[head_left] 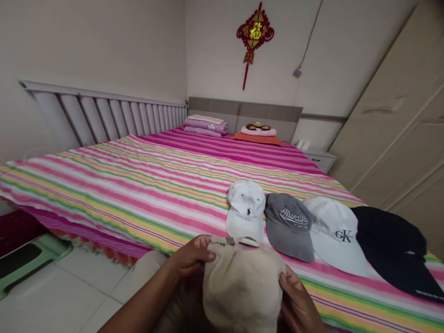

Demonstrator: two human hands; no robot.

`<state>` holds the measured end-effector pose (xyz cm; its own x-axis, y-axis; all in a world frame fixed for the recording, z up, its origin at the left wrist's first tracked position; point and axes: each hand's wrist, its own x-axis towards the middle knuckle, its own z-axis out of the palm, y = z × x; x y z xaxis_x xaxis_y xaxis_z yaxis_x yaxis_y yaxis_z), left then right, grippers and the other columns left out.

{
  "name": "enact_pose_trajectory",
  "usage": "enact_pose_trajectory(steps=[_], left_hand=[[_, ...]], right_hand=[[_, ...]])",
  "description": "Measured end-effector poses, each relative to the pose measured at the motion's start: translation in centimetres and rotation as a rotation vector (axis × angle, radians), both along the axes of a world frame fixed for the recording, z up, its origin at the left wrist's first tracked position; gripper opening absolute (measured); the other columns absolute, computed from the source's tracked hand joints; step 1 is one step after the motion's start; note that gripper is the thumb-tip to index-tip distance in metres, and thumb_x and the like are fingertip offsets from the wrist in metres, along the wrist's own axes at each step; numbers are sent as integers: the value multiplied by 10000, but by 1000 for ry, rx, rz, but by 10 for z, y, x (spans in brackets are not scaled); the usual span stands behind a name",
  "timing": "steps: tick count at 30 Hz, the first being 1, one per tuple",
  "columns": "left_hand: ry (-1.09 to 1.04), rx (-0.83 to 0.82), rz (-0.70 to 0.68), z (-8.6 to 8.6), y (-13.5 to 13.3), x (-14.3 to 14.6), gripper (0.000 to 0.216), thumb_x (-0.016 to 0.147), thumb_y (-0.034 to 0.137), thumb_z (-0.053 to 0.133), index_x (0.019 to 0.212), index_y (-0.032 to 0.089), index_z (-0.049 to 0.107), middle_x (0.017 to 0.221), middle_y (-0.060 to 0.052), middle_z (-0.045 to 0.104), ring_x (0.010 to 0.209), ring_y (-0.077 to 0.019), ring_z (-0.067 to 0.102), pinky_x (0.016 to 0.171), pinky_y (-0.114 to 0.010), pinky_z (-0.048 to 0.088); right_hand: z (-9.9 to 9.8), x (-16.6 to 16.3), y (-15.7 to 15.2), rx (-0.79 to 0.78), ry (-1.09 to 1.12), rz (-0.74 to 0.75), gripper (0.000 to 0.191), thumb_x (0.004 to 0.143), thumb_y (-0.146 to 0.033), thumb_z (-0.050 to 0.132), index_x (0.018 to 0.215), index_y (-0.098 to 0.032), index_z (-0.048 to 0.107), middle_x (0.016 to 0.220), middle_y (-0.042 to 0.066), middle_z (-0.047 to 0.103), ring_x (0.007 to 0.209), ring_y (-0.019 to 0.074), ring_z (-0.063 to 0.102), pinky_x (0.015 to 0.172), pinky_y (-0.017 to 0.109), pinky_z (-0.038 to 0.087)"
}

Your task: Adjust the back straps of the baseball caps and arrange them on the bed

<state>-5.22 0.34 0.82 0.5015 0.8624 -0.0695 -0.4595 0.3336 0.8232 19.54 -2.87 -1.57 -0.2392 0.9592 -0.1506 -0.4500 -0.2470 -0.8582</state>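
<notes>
A beige cap [241, 286] is held at the near edge of the bed between both hands. My left hand [190, 255] grips its left side, fingers curled over the crown near the back strap. My right hand [294, 300] clasps its right side with the thumb on the crown. Just beyond it, a row of caps lies on the striped bedspread [138, 185]: a white cap with a small blue logo [246, 210], a grey cap with white lettering [289, 224], a white cap with black letters [338, 236] and a black cap [395, 249].
Folded pink bedding [206, 125] and an orange pillow with a folded towel [258, 134] lie at the headboard. A nightstand [321, 157] and wardrobe [398, 134] stand right. A green stool [26, 261] sits on the tiled floor at left. A red knot ornament [255, 32] hangs on the wall.
</notes>
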Motion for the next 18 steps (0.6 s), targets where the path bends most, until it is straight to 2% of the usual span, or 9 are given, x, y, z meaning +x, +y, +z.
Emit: enact_pose_trajectory(steps=[4, 6, 10, 12, 15, 18], left_hand=[[24, 9, -40, 4, -2, 7, 247, 499, 124, 730, 737, 96, 670, 652, -50, 667, 575, -128, 587, 569, -209, 426], [5, -27, -62, 3, -4, 13, 218, 485, 147, 737, 683, 98, 661, 614, -36, 650, 538, -112, 565, 536, -196, 408], [55, -94, -30, 5, -5, 24, 199, 493, 187, 736, 660, 114, 657, 584, -15, 624, 529, -91, 535, 535, -183, 393], [147, -89, 1, 11, -5, 27, 164, 522, 182, 721, 662, 123, 659, 556, 3, 606, 485, -67, 499, 496, -166, 366], [275, -75, -24, 23, -7, 30, 97, 574, 182, 687, 646, 125, 655, 516, 15, 585, 414, -42, 443, 420, -152, 302], [272, -94, -70, 30, -10, 32, 90, 574, 191, 676, 629, 122, 658, 483, 14, 573, 375, -41, 424, 396, -160, 295]], right_hand=[[3, 13, -3, 48, -105, 135, 430, 642, -545, 610, 861, -176, 642, 811, 86, 664, 689, 215, 586, 625, 316, 437], [9, 12, -2, 83, -134, 196, 464, 646, -587, 584, 807, -154, 629, 694, 54, 627, 588, 162, 532, 539, 257, 396], [26, 1, 3, 115, -154, 261, 319, 680, -453, 640, 712, -145, 562, 465, -50, 464, 406, 53, 341, 419, 171, 245], [34, -5, 5, 123, -196, 276, 284, 678, -406, 659, 706, -154, 531, 457, -58, 456, 388, 46, 317, 405, 169, 234], [43, -12, 5, 167, -297, 292, 317, 663, -430, 662, 670, -150, 514, 460, -57, 438, 380, 45, 302, 385, 174, 223], [49, -18, 3, 196, -333, 281, 349, 656, -453, 657, 606, -148, 496, 441, -64, 391, 379, 37, 255, 368, 177, 163]])
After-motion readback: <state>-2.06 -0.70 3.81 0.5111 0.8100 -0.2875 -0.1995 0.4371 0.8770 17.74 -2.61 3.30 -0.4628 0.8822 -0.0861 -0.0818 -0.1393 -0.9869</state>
